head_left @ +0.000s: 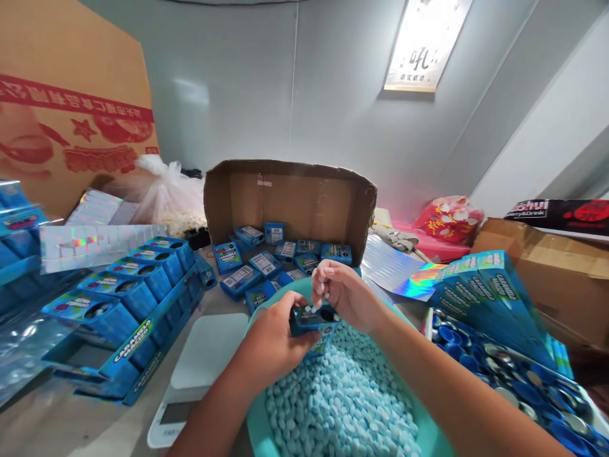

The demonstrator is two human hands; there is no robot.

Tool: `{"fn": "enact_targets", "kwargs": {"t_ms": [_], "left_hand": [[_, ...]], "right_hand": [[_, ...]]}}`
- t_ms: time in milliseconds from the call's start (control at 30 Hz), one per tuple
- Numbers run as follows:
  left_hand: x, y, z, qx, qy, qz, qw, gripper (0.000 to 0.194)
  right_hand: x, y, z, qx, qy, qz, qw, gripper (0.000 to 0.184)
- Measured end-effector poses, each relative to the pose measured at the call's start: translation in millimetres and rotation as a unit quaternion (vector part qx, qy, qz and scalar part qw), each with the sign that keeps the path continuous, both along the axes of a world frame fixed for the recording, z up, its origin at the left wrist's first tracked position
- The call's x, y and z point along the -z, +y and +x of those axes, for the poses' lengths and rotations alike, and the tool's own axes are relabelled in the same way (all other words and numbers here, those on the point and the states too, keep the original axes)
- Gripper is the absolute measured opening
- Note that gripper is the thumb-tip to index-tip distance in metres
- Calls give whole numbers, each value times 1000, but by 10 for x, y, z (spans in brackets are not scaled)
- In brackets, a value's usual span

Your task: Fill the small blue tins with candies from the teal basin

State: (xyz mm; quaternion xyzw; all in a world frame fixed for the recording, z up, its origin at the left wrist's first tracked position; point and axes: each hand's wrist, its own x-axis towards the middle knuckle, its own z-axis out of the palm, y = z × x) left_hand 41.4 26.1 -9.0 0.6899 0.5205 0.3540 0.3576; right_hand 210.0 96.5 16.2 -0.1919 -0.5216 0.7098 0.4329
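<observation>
My left hand [278, 330] is wrapped round a small blue candy box [311, 327], held upright with its round opening facing up. Just above that opening, my right hand [349, 295] has its fingers curled round a few pale candies [326, 296]. Some white pieces lie on the box top beside the hole. Both hands are over a turquoise basin [257, 422] filled with pale blue candies [342, 400]. How full the held box is cannot be seen.
Left of the basin lies a white scale [209, 349]. A display tray [118, 355] holds several blue boxes. More boxes [240, 279] lie in an open carton [290, 197] behind. On the right, blue caps [514, 381] fill a container beside stacked blue cartons [490, 289].
</observation>
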Motion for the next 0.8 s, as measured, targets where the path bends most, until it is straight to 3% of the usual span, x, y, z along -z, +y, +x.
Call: {"fn": "enact_targets", "kwargs": {"t_ms": [167, 567, 800], "left_hand": [[20, -5, -11, -31, -4, 19, 999, 41], [35, 8, -20, -37, 22, 20, 999, 30], [38, 25, -13, -13, -22, 32, 999, 28]], "right_hand": [[4, 5, 9, -5, -10, 25, 1000, 20], [29, 16, 1, 6, -2, 58, 998, 28], [6, -4, -20, 15, -30, 33, 999, 46]]}}
